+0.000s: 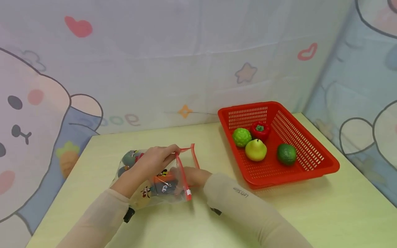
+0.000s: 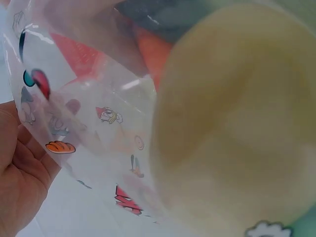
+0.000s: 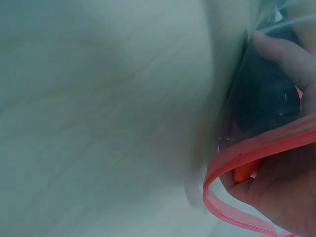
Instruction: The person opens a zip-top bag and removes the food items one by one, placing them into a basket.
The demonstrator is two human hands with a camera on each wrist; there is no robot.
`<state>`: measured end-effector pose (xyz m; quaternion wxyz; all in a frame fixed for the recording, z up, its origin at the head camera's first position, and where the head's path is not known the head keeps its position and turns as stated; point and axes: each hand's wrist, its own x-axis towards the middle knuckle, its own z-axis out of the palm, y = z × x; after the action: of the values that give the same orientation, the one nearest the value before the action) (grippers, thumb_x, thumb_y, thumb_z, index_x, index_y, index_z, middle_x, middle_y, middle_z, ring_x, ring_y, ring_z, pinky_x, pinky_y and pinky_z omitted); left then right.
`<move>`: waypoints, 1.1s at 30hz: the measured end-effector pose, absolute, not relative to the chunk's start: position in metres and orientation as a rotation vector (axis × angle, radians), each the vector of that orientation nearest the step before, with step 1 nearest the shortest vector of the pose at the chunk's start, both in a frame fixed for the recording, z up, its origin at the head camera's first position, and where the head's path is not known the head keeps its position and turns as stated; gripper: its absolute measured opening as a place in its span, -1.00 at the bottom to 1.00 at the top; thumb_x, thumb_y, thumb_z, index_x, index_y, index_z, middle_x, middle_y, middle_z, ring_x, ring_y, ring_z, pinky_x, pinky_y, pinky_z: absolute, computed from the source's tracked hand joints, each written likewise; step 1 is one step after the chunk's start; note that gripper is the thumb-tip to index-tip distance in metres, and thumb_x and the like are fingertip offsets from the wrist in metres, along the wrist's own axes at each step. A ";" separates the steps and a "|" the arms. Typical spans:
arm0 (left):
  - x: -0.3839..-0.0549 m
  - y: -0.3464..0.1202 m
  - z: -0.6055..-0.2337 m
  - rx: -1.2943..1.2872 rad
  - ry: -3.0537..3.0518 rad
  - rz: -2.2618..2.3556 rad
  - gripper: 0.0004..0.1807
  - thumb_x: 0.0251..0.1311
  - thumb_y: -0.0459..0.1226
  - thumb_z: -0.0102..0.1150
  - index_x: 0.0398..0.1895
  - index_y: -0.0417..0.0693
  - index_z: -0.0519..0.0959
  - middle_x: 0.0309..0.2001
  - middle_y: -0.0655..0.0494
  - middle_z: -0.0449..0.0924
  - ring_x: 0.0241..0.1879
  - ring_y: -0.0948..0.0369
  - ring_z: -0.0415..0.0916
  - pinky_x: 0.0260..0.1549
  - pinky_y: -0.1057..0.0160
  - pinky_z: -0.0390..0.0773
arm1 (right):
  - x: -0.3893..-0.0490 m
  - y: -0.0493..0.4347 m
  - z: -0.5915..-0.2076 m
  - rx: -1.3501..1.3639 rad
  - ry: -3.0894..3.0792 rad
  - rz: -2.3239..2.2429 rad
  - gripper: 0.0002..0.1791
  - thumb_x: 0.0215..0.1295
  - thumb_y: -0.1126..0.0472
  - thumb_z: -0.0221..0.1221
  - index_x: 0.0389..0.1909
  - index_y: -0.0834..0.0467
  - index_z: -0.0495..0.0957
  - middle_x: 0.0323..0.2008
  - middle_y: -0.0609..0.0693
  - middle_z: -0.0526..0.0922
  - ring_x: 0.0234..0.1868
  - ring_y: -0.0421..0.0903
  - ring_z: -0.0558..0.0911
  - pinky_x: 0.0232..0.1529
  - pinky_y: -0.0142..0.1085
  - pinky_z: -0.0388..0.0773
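A clear zip bag [image 1: 142, 201] with a red zip edge and cartoon prints lies on the table, its mouth facing right. My left hand [image 1: 156, 160] grips the upper side of the bag near the mouth. Through that mouth reaches my right hand [image 1: 193, 175], with its fingers inside, holding a dark rounded thing [image 3: 264, 98]; its kind is unclear. An orange piece [image 3: 247, 170] shows by the right fingers. Inside the bag, a large pale yellowish round thing [image 2: 232, 123] fills the left wrist view, and a red piece [image 2: 79, 57] shows through the film.
A red plastic basket [image 1: 294, 177] stands to the right on the pale table [image 1: 167, 229]. It holds a yellow pear [image 1: 255, 150], a red bell pepper [image 1: 260, 131], a bumpy light-green fruit [image 1: 241, 137] and a dark green round fruit [image 1: 286, 154]. A printed cloth [image 1: 155, 79] hangs behind.
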<state>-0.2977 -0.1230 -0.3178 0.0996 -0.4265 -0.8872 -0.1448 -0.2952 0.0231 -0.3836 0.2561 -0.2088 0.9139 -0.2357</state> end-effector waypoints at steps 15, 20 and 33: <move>-0.300 -0.121 -0.317 -1.291 -2.609 -0.426 -0.86 0.25 -0.32 0.05 -0.15 0.05 0.44 -0.38 0.14 0.65 -0.64 0.33 0.26 -0.54 0.37 0.34 | -0.296 0.032 -0.373 -0.636 2.590 -0.351 -0.46 0.02 0.05 0.30 0.06 0.06 0.44 -0.10 -0.13 0.51 -0.16 -0.21 0.44 -0.10 -0.38 0.41; -0.301 -0.120 -0.319 -1.299 -2.610 -0.444 -0.87 0.26 -0.33 0.02 -0.16 0.05 0.43 -0.45 0.10 0.63 -0.69 0.32 0.18 -0.61 0.38 0.25 | -0.298 0.037 -0.369 -0.653 2.579 -0.374 -0.68 0.12 0.07 0.22 -0.13 0.09 0.47 -0.31 -0.11 0.43 -0.29 -0.19 0.41 -0.25 -0.41 0.38; -0.300 -0.122 -0.323 -1.274 -2.644 -0.431 -0.86 0.24 -0.31 0.06 -0.16 0.06 0.45 -0.43 0.15 0.63 -0.67 0.32 0.23 -0.57 0.40 0.32 | -0.270 0.068 -0.312 -0.648 2.915 0.438 -0.67 0.27 -0.04 0.08 -0.01 0.01 0.45 -0.22 -0.01 0.54 -0.27 -0.05 0.50 -0.28 -0.25 0.49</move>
<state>-0.2998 -0.1224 -0.3231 0.0873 -0.4279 -0.8879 -0.1448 -0.2698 0.0680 -0.3119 0.0619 -0.2144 0.9640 0.1449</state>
